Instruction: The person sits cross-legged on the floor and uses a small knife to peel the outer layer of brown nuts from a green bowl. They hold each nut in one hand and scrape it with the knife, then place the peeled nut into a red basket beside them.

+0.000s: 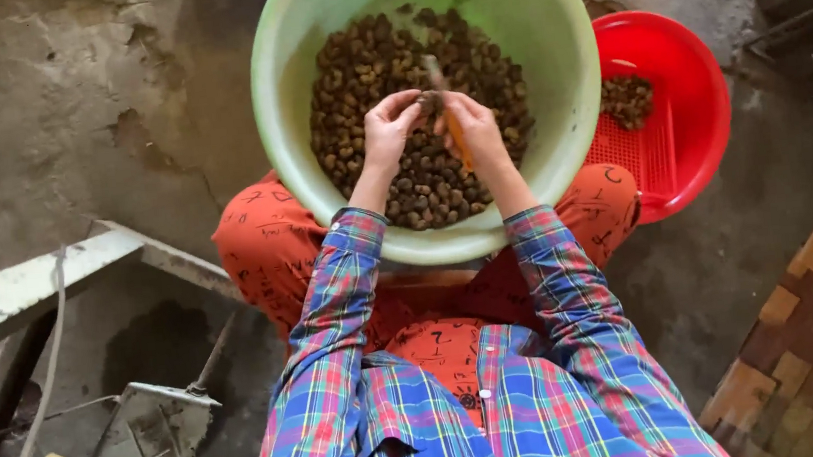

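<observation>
Rough concrete floor: above a pale green plastic basin of brown nuts, left hand pinches one dark nut; right hand grips an orange-handled blade against it.

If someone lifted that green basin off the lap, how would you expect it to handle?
The green basin probably feels heavy, since dark nuts fill its bottom. Its thin plastic rim may flex. Resting on the knees, it could tip, and the round nuts would likely roll.

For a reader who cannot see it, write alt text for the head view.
A person's left hand and right hand hold a small dark nut and an orange-handled tool over a pale green basin of brown nuts. A red basket sits beside it.
</observation>
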